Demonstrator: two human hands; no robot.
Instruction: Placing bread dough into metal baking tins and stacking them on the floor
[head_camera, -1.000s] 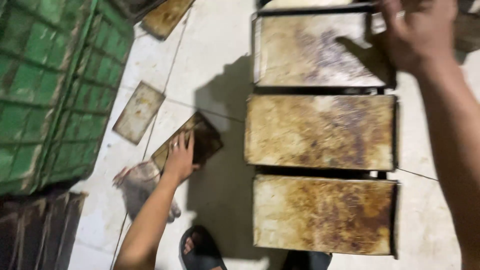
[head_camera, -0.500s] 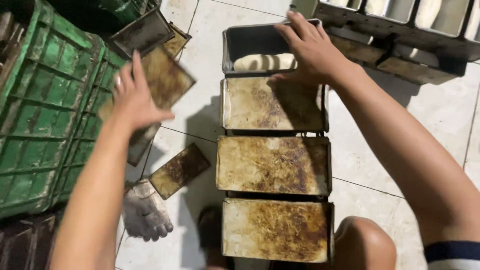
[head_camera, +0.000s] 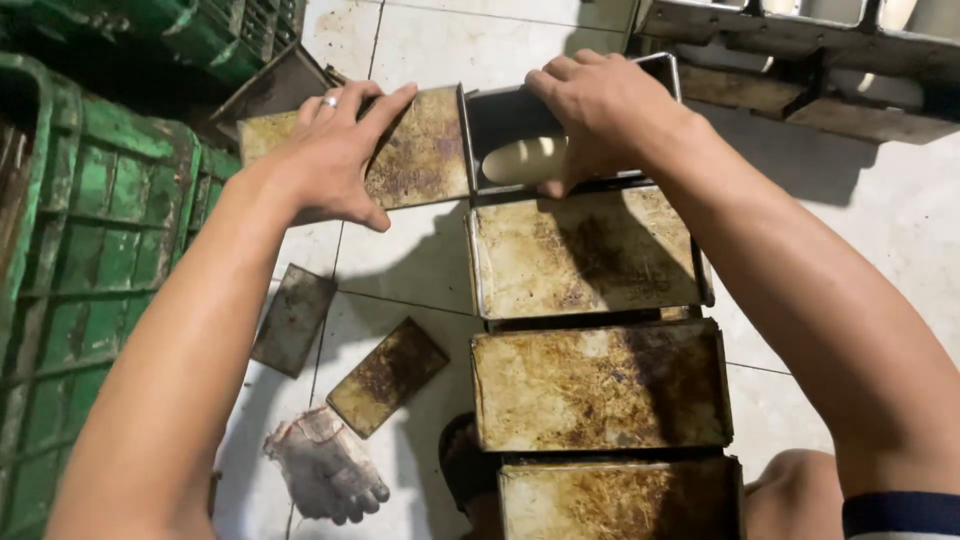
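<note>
Tech A: Crates (head_camera: 95, 250) first: green plastic, slatted, filling the left edge of the frame from top to bottom. What sits centre?

Tech B: Row of rusty loaf tins (head_camera: 600, 385) on the pale tiled floor (head_camera: 400, 260), running from centre down to the bottom edge. Three carry flat lids. The fourth, the open tin (head_camera: 520, 135) at top centre, shows pale dough (head_camera: 528, 160) inside.

Tech A: Upper right?

Tech B: Strapped set of grey tins (head_camera: 800, 50) along the top right edge, well apart from the hands.

Tech A: Hand status.

Tech B: Right hand (head_camera: 600, 115) lies over the open tin, fingers curled down over its near rim and closed on that rim. Left hand (head_camera: 335, 150), a ring on one finger, lies flat with fingers spread on a stained metal lid (head_camera: 420, 155). That lid is at upper centre-left, its right edge touching the open tin's left wall. I cannot tell whether the thumb hooks under it.

Tech A: Smaller items?

Tech B: Two loose lids (head_camera: 385, 375) lie on the floor at lower left of centre. A dirty work glove (head_camera: 325, 465) lies just below them.
</note>
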